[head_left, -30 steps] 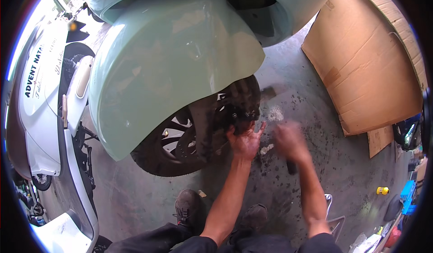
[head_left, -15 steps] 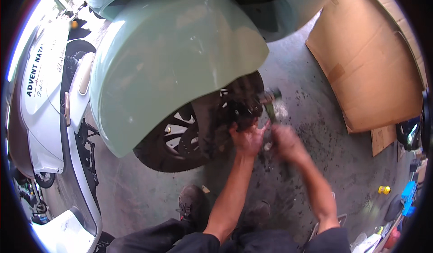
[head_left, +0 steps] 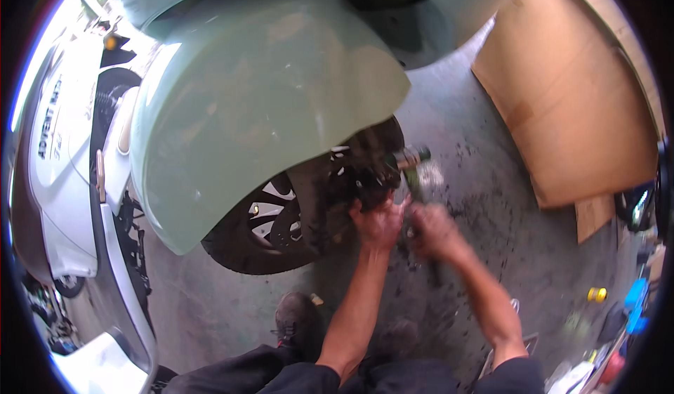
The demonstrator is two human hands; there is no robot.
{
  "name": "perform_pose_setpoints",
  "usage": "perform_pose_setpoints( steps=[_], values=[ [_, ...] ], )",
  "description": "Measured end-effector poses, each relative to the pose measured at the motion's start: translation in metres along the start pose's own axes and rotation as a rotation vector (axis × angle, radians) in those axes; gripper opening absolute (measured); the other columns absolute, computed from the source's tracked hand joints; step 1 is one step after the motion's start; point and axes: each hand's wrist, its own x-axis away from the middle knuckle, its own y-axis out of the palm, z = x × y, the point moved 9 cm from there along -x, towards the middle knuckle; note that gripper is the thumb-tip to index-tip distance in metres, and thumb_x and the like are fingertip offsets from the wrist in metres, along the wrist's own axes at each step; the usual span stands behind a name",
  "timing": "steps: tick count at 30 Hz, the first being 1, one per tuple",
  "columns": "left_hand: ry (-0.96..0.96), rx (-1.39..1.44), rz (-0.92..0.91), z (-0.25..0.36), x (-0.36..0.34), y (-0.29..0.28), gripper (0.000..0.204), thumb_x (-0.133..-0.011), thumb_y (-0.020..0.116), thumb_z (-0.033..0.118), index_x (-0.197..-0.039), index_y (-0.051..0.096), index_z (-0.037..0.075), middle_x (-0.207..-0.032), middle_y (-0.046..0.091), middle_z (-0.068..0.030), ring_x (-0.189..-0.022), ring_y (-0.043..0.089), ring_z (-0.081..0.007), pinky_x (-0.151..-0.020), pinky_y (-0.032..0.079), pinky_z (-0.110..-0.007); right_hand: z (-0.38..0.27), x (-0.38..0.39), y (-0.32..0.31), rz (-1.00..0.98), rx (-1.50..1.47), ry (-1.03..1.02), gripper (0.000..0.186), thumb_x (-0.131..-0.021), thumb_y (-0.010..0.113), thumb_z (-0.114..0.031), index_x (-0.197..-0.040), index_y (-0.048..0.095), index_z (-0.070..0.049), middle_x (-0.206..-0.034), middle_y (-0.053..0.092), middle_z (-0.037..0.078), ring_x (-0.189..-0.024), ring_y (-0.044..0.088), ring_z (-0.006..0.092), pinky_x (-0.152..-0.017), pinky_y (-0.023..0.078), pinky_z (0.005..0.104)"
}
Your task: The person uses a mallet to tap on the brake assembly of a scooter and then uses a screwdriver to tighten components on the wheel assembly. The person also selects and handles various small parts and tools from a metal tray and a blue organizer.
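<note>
In my right hand [head_left: 433, 232], smeared by motion, is a hammer [head_left: 412, 160]. Its fingers are closed round the handle, and the head points up and away from me beside the wheel. My left hand [head_left: 381, 223] is just left of it, against the dark greasy part [head_left: 372, 183] at the wheel's hub side. Its fingertips are partly hidden behind that part, with the thumb pointing toward the hammer. The black tyre [head_left: 246, 262] with a silver-and-black rim [head_left: 268, 208] stands under a pale green fender [head_left: 267, 113].
A white scooter [head_left: 67, 204] stands on the left. At the right, a large cardboard sheet [head_left: 569, 99] leans upright. A small yellow object [head_left: 597, 294] and blue items [head_left: 636, 304] lie at the lower right. My shoe [head_left: 295, 317] is on the stained grey floor [head_left: 477, 253].
The view has shifted slightly, so the vehicle appears lower and further left. My right hand still grips the hammer close to the left hand, which stays at the dark part.
</note>
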Motion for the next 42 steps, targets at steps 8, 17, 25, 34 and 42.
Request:
perform_pose_setpoints(
  steps=[8,17,25,34,42],
  values=[
    [0.040,0.048,-0.026,0.006,-0.015,0.014,0.050,-0.071,0.060,0.052,-0.111,0.065,0.023,-0.108,0.067,0.0006,-0.108,0.058,-0.0168,-0.112,0.006,-0.066,-0.022,0.013,-0.041,0.080,-0.154,0.084,0.040,-0.099,0.044,-0.043,-0.081,0.050,-0.008,-0.055,0.044,-0.001,-0.040,0.040,0.0081,-0.036,0.033,0.0248],
    [0.023,-0.016,-0.139,0.009,0.001,0.015,0.060,-0.073,0.059,0.052,-0.126,0.057,0.024,-0.129,0.058,0.0040,-0.126,0.044,-0.0148,-0.112,0.008,-0.061,-0.008,0.018,0.030,-0.190,-0.077,0.127,0.045,-0.100,0.039,-0.045,-0.077,0.047,-0.008,-0.054,0.037,-0.002,-0.041,0.037,0.0102,-0.038,0.032,0.0272],
    [-0.503,-1.006,0.161,0.052,0.069,-0.021,0.064,-0.091,0.048,0.056,-0.132,0.052,0.007,-0.130,0.056,-0.0050,-0.122,0.050,-0.0206,-0.110,0.029,-0.043,0.025,0.047,0.026,-0.103,-0.211,0.303,0.039,-0.099,0.042,-0.045,-0.090,0.046,-0.007,-0.058,0.039,-0.001,-0.044,0.039,0.0091,-0.040,0.033,0.0267],
    [0.118,-1.613,-0.005,0.217,0.076,0.141,0.029,-0.094,0.052,0.012,-0.120,0.060,0.002,-0.113,0.065,-0.0089,-0.100,0.061,-0.0154,-0.087,0.049,-0.032,0.014,0.086,-0.022,-0.149,0.519,0.146,0.040,-0.097,0.048,-0.038,-0.088,0.049,0.001,-0.065,0.051,0.011,-0.061,0.053,0.0219,-0.058,0.042,0.0392],
    [0.152,-2.444,-0.394,0.192,0.003,0.120,0.041,-0.093,0.039,0.020,-0.124,0.054,-0.001,-0.129,0.054,-0.0219,-0.121,0.049,-0.0365,-0.105,0.036,-0.044,-0.015,0.106,-0.004,-0.252,0.766,0.143,0.035,-0.097,0.048,-0.033,-0.099,0.056,0.000,-0.079,0.060,0.022,-0.079,0.058,0.0400,-0.069,0.042,0.0463]
  ],
)
